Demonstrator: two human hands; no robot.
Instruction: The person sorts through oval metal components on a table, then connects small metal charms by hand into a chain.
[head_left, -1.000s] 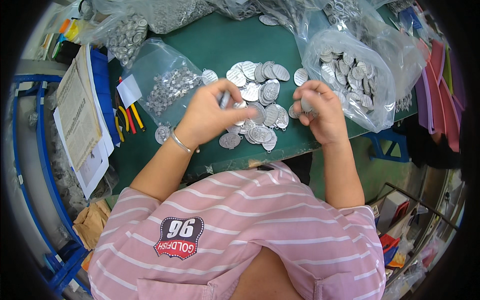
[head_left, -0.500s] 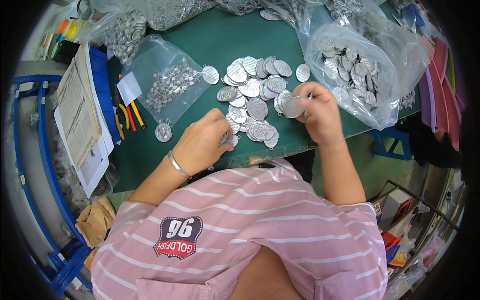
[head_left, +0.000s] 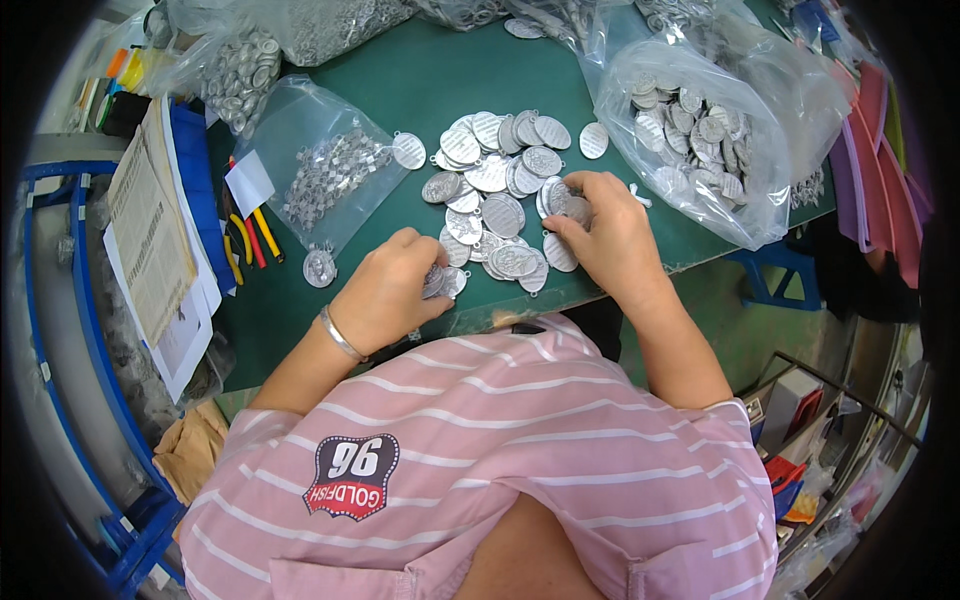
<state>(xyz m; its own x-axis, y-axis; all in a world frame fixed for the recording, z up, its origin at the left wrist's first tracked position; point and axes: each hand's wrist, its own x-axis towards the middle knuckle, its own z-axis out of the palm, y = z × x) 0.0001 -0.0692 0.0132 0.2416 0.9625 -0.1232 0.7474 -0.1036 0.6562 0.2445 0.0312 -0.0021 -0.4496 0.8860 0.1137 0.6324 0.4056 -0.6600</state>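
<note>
Bearing, on some faces, fine text too small to read, oval metal medals (head_left: 504, 215) lie heaped on the green table (head_left: 420, 80), mostly between left hand (head_left: 385, 285) and right hand (head_left: 615, 235), and beyond them. Left: thumb and fingers curled round a few medals, heap's near-left edge. Right: thumb and bent fingers grasping medals, heap's right edge. Other lettering: dark-and-red badge (head_left: 350, 475) on pink striped shirt (head_left: 600, 445); printed sheet (head_left: 140, 240), far left, columns illegible.

PLACE: workshop | bagged metal medals (head_left: 700, 135), green worktable (head_left: 420, 75), tool handles (head_left: 268, 234) | distorted left rim: seemingly blue rack (head_left: 86, 290)
</note>
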